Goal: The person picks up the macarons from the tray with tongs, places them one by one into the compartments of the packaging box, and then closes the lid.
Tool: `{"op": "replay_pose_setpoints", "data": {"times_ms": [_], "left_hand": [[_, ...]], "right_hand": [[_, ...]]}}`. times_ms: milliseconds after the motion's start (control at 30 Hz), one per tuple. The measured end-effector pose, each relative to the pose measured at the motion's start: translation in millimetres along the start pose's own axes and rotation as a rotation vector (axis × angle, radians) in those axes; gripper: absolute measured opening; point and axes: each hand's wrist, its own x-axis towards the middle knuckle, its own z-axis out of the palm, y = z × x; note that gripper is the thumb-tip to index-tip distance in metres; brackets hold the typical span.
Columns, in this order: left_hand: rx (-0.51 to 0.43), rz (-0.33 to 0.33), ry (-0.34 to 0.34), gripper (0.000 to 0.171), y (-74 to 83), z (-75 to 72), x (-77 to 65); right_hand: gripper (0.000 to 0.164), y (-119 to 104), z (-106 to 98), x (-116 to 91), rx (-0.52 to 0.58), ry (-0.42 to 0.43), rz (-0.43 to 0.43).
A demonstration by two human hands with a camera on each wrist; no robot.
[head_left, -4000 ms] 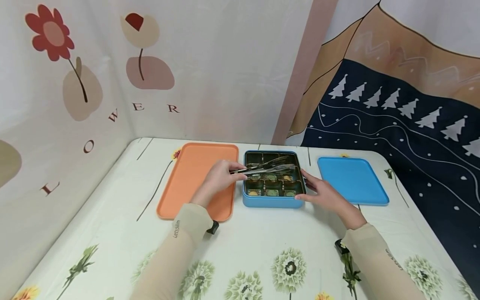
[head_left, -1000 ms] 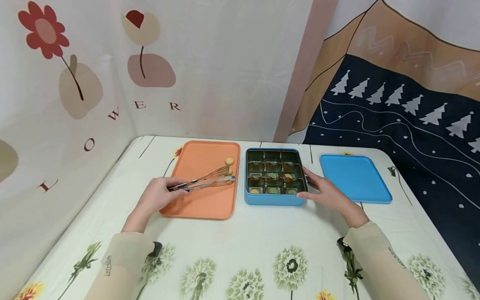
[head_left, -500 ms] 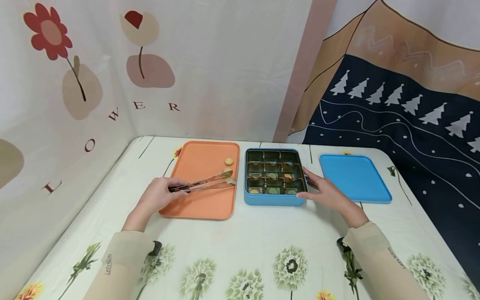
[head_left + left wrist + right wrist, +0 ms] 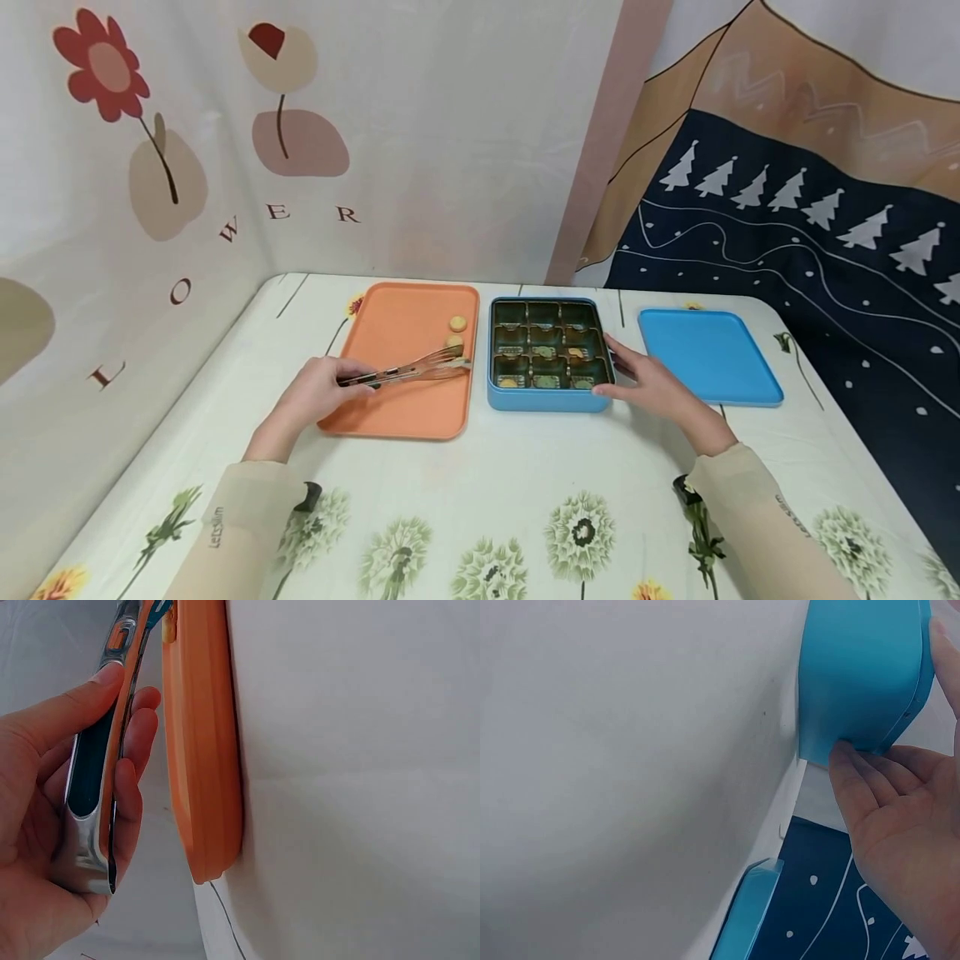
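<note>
In the head view, my left hand [image 4: 318, 400] grips metal tongs [image 4: 401, 371] low over an orange tray [image 4: 397, 317]. The tong tips are near the tray's right edge, a small gap apart, just in front of a round yellow cookie [image 4: 454, 341]. Behind it lies a second round cookie [image 4: 458, 323]. Whether anything sits between the tips, I cannot tell. My right hand [image 4: 652, 387] rests against the right side of a blue box [image 4: 547, 401], thumb at its front corner; the right wrist view shows nearly straight fingers touching its wall.
A gold-brown divided insert [image 4: 546, 335] fills the blue box, with small pale or greenish things in several front and middle compartments. To the right lies a flat blue lid [image 4: 712, 358]. The table's patterned cloth [image 4: 480, 492] spreads in front, and printed curtains hang behind.
The tongs have moved left from above the blue box to the orange tray. Over the last second their arms have come closer together. My right hand stays at the box.
</note>
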Motion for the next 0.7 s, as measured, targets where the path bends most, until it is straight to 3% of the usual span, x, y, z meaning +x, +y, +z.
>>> {"op": "replay_pose_setpoints", "data": {"times_ms": [300, 700], "left_hand": [[-0.070, -0.035, -0.044, 0.020, -3.2, -0.1, 0.1], [-0.078, -0.046, -0.010, 0.021, -3.5, -4.4, 1.0]], "right_hand": [[0.098, -0.9, 0.2, -0.7, -0.007, 0.001, -0.009], [0.098, -0.2, -0.2, -0.8, -0.012, 0.002, 0.001]]}}
